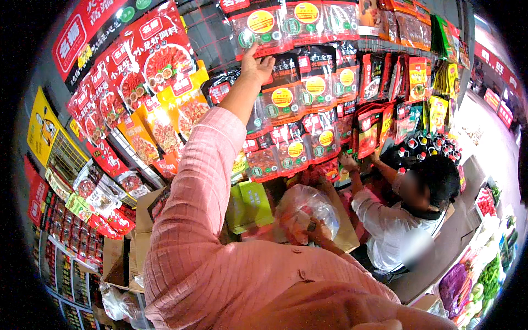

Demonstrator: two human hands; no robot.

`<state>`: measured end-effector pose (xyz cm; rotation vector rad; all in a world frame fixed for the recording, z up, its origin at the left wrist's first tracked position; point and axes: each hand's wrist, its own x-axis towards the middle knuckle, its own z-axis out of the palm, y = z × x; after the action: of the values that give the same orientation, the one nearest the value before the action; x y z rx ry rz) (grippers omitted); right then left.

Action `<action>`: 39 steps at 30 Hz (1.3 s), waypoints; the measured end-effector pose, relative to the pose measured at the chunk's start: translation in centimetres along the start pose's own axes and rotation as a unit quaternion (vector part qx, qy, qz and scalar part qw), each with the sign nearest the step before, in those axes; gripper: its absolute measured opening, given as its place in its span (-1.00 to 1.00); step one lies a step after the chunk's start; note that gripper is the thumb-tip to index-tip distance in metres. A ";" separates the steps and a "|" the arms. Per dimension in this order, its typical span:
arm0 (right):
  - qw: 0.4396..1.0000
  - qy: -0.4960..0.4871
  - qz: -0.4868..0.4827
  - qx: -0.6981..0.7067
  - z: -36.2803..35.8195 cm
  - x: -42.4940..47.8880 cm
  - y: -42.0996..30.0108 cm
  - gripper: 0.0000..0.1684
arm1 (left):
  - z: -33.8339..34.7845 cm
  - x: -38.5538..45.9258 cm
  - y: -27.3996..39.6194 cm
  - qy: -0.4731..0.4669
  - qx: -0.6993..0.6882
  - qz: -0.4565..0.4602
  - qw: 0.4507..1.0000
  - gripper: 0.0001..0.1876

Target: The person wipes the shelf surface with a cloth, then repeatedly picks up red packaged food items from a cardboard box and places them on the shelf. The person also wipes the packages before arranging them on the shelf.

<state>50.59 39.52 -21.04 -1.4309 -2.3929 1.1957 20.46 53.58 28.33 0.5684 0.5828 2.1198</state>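
Note:
My left hand [258, 70] is raised to a wall rack of hanging seasoning packets, its fingers apart. One fingertip meets the lower edge of a clear-fronted packet [260, 31] with a yellow round label in the upper row. Just below that hand hang more dark-topped packets [282, 95] in overlapping rows. Lower down, in front of my body, my right hand [321, 232] grips a bulging clear plastic bag [305, 206]. What fills the bag is hard to make out through the glare. Yellow-green packets [249, 202] lie to its left.
A person in a white shirt [383, 235] crouches at the right, hands at the lower packets. Large red crayfish-seasoning packets [165, 53] hang at left, above cardboard boxes [144, 222]. Several red-capped bottles [437, 144] stand beyond the person; vegetables [474, 284] line the right edge.

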 end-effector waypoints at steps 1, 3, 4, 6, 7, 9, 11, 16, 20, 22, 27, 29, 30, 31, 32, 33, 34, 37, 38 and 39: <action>1.000 0.010 -0.009 0.009 0.1 -0.1 0.1 0.02 | 0.1 0.3 0.1 -0.007 -0.024 0.003 1.000 -0.61; 0.999 0.031 -0.027 -0.015 0.6 -0.1 0.1 -0.04 | 0.0 0.7 0.2 0.022 -0.073 -0.005 0.997 -0.72; 0.998 0.040 -0.036 -0.029 0.7 0.0 0.2 -0.06 | -0.1 0.8 0.3 0.047 -0.068 0.000 0.997 -0.73; 0.999 0.026 -0.043 -0.007 0.4 0.1 0.4 -0.04 | 0.1 0.4 0.6 0.070 -0.077 0.008 0.995 -0.79; 0.999 0.018 -0.046 0.002 -0.1 0.0 0.2 -0.03 | 0.5 0.1 0.6 0.069 -0.091 0.012 0.993 -0.84; 0.999 0.013 -0.032 -0.008 0.0 0.5 0.4 0.01 | 1.1 -0.6 0.8 0.124 -0.069 0.024 0.990 -0.82; 0.999 0.004 -0.032 -0.023 0.0 0.4 0.4 0.02 | 1.1 -0.9 1.3 0.144 -0.051 0.033 0.988 -0.86; 0.998 0.004 -0.041 -0.042 0.2 -0.1 0.1 0.00 | 2.3 -3.5 2.7 0.116 -0.036 0.070 0.990 -0.94; 0.998 0.021 -0.057 -0.008 1.3 1.5 1.8 0.01 | 3.4 -5.0 2.9 0.096 -0.009 0.087 0.991 -0.93; 0.996 0.053 -0.073 0.001 1.9 1.8 1.9 0.01 | 3.9 -5.9 3.5 0.104 0.001 0.092 0.990 -0.91; 0.999 0.018 -0.028 -0.031 0.2 -0.1 -0.7 0.02 | 5.5 -7.2 4.7 0.073 -0.035 0.124 0.989 -0.83; 0.999 0.006 -0.024 -0.039 -0.2 -0.6 -1.6 0.03 | 6.0 -6.8 5.1 0.052 -0.056 0.148 0.986 -0.81; 0.999 0.003 -0.020 -0.038 -0.2 -0.5 -1.4 0.03 | 6.8 -6.3 5.0 0.037 -0.069 0.156 0.985 -0.82; 0.999 0.001 -0.016 -0.037 -0.2 -0.5 -1.2 0.03 | 7.1 -6.0 4.9 0.023 -0.082 0.164 0.983 -0.83; 0.999 0.002 -0.026 -0.034 -0.3 -0.4 -0.8 0.03 | 7.3 -5.8 5.0 0.002 -0.082 0.162 0.983 -0.80; 0.999 0.005 -0.028 -0.027 -0.4 -0.2 -0.1 0.03 | 8.0 -6.2 4.4 0.014 -0.076 0.155 0.985 -0.79; 0.999 0.003 -0.039 -0.022 -0.4 -0.2 -0.1 0.03 | 8.6 -7.1 4.6 0.028 -0.067 0.157 0.985 -0.78; 0.999 0.002 -0.045 0.001 -0.6 -0.8 -1.2 0.03 | 8.4 -8.0 5.1 0.052 -0.040 0.199 0.978 -0.75; 1.000 -0.011 -0.029 -0.003 -0.2 -0.5 -1.2 0.03 | 8.2 -8.0 5.3 0.058 -0.031 0.218 0.974 -0.74; 1.000 -0.018 -0.009 -0.006 0.0 0.0 -1.0 0.02 | 8.9 -8.2 5.1 0.059 -0.023 0.220 0.974 -0.74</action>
<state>49.93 39.26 -20.39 -1.3994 -2.4360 1.2133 26.96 45.88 36.75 0.5890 0.5058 2.5921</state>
